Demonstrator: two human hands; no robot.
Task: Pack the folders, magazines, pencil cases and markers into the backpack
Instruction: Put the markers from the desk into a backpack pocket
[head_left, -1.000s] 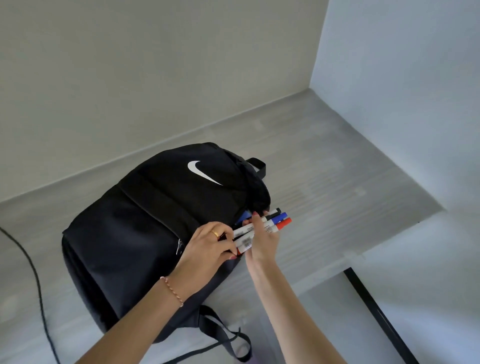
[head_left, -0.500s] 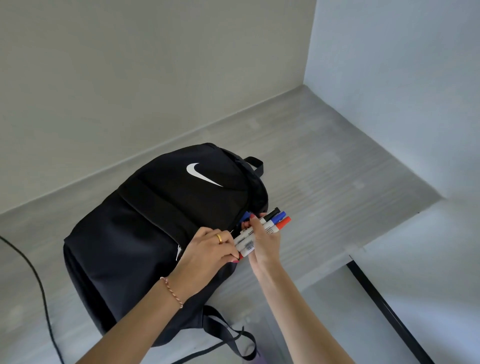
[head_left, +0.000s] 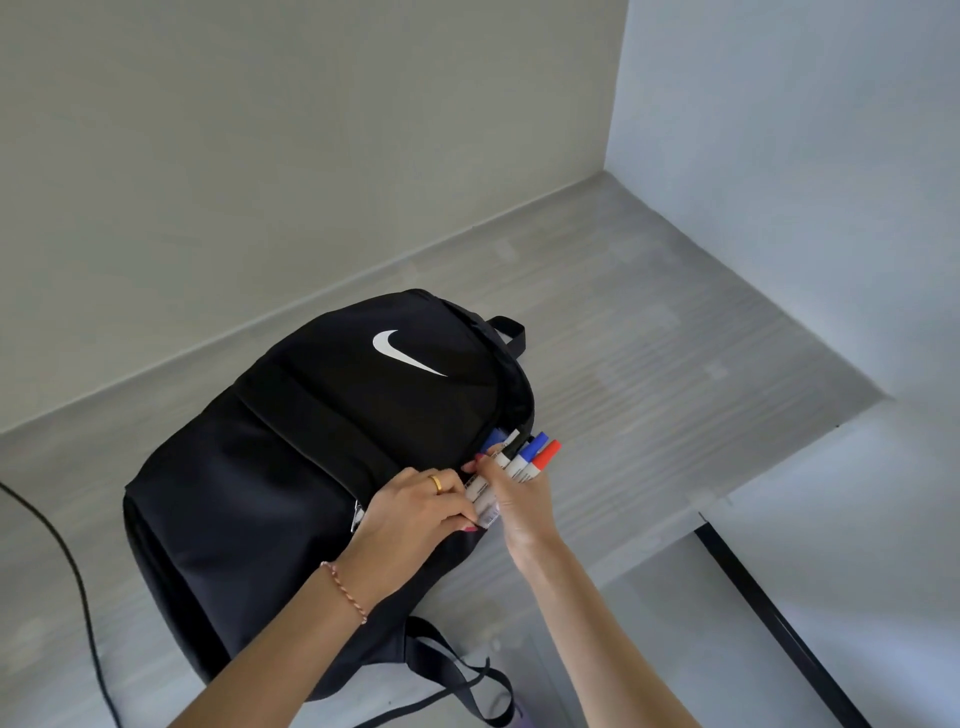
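Note:
A black backpack (head_left: 291, 467) with a white swoosh lies flat on the grey table (head_left: 649, 338), its top pointing away to the right. At its right side opening, something blue (head_left: 491, 440) shows just inside the zip. Both hands hold a bundle of white markers (head_left: 519, 465) with black, blue and red caps, caps pointing up and right beside that opening. My right hand (head_left: 522, 506) grips the bundle from the right. My left hand (head_left: 415, 512), with a gold ring, pinches the markers' lower ends. Folders, magazines and pencil cases are not visible.
Walls close the table's far and right sides, meeting in a corner (head_left: 605, 174). A black cable (head_left: 67, 561) curves across the table at the left. The backpack's straps (head_left: 457, 675) hang over the near table edge. A black bar (head_left: 769, 613) runs below at the right.
The markers have shifted slightly toward the backpack's side opening, with the black-capped one now closer to the zip. Both hands keep their hold. The camera has drifted a little.

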